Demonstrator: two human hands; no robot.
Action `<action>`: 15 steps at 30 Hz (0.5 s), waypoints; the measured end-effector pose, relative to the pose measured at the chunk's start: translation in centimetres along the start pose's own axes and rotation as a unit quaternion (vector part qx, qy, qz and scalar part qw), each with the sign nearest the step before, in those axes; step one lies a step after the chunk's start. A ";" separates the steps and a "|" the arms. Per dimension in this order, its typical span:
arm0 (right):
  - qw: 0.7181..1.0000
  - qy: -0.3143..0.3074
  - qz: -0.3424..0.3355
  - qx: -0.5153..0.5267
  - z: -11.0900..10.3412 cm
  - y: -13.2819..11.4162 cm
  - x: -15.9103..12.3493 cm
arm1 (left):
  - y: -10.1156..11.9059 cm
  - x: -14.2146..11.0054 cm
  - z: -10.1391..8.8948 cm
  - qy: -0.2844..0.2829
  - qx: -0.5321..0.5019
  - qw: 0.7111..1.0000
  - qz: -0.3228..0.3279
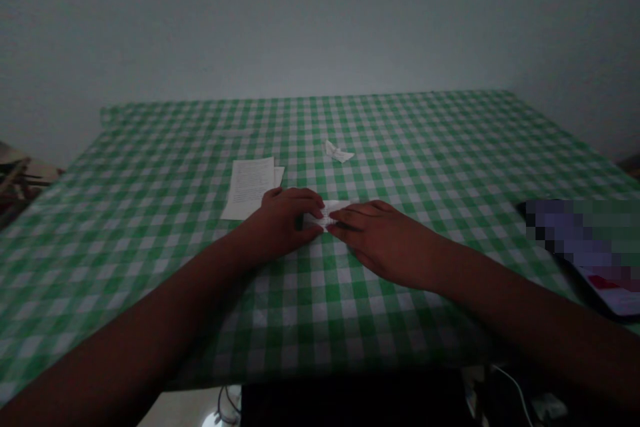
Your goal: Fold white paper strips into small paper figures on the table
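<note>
A small white sheet of paper with printed or written lines lies on the tablecloth between my two hands, mostly covered by them. My left hand is curled over its left part, fingertips and thumb on its top and bottom edges. From the other side, my right hand grips the right part, its fingers close together on the paper and the tips near the middle. The fingertips of both hands almost meet. How the sheet is folded underneath them cannot be made out.
Beyond my left hand lie flat sheets of printed paper, one partly under another. A crumpled white paper scrap is farther back. At the right edge rests a phone-like device, its screen partly blurred. A green-and-white checked tablecloth covers the table.
</note>
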State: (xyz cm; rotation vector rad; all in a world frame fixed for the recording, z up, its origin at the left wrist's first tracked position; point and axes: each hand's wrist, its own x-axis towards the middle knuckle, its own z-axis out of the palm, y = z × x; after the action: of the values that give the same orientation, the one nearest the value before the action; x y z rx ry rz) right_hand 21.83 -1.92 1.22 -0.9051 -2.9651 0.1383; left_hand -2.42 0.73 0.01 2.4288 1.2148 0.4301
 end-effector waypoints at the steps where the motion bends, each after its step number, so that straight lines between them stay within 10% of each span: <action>1: 1.000 -0.002 0.000 -0.002 0.0 0.0 0.0 | 0.0 0.0 0.0 -0.002 0.000 1.000 -0.001; 15: 1.000 0.000 0.010 0.007 -0.1 -0.2 -0.1 | 0.0 0.0 0.0 -0.002 0.002 1.000 0.003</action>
State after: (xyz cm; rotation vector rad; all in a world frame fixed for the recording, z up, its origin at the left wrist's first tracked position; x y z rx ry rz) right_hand 21.84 -2.12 1.38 -0.9322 -2.9520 0.1597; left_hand -2.42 0.74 -0.01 2.4354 1.2079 0.4241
